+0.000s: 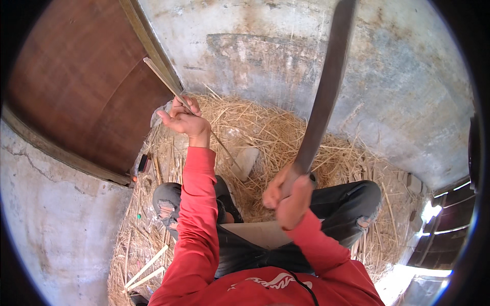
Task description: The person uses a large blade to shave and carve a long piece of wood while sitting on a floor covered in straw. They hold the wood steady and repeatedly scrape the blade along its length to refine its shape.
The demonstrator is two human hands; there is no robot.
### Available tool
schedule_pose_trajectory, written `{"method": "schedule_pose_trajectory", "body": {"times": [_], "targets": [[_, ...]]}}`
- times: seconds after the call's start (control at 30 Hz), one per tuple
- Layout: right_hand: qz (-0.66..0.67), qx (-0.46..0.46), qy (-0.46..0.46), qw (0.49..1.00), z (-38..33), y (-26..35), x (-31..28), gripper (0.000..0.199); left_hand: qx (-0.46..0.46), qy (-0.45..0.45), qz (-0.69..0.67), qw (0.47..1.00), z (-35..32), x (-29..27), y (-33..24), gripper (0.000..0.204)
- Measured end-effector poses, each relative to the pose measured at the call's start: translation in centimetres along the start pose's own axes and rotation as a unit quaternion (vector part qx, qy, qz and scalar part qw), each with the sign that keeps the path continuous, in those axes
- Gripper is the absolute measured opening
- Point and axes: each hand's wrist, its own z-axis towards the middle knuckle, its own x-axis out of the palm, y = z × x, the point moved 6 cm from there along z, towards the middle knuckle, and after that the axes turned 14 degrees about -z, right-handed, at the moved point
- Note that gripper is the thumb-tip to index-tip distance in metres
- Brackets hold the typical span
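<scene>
My left hand [185, 120] is raised at the upper left of the straw, its fingers closed on a thin wooden strip [161, 76]. The strip slants from the brown panel down toward a pale flat stone [246, 162]; my hand hides its middle. My right hand [291, 198], slightly blurred, grips a machete in front of my right knee. The machete's long dark blade [326, 86] points up and a little right, past the picture's top edge, apart from the strip. Across my lap between the crossed legs lies a pale flat piece [260, 233].
Straw and thin slivers [265, 125] cover the ground. Two pale split strips [148, 266] lie left of my leg, and a small dark object [144, 163] rests near the brown panel [76, 86]. A stained grey wall [398, 86] closes off the far side. Grey blocks [414, 184] sit at right.
</scene>
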Motion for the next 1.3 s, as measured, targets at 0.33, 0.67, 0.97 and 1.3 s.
{"method": "schedule_pose_trajectory", "body": {"times": [0.33, 0.67, 0.97, 1.3], "targets": [[-0.153, 0.475, -0.137, 0.856, -11.3, -17.1, -13.6, 0.048, -0.017, 0.036, -0.004, 0.999, 0.7, -3.4, -4.6, 0.070], [-0.235, 0.152, -0.295, 0.914, -9.2, 10.0, -21.0, 0.034, 0.005, 0.043, 0.017, 0.999, -1.0, -5.4, -8.6, 0.039], [-0.557, 0.179, -0.429, 0.688, -22.6, 7.8, -41.2, 0.038, 0.063, 0.052, 0.053, 0.995, -6.0, -5.3, -11.9, 0.035], [-0.761, 0.347, -0.435, 0.334, -35.8, -7.5, -49.5, 0.057, 0.147, 0.032, 0.190, 0.970, -9.2, -7.6, -16.1, 0.048]]}}
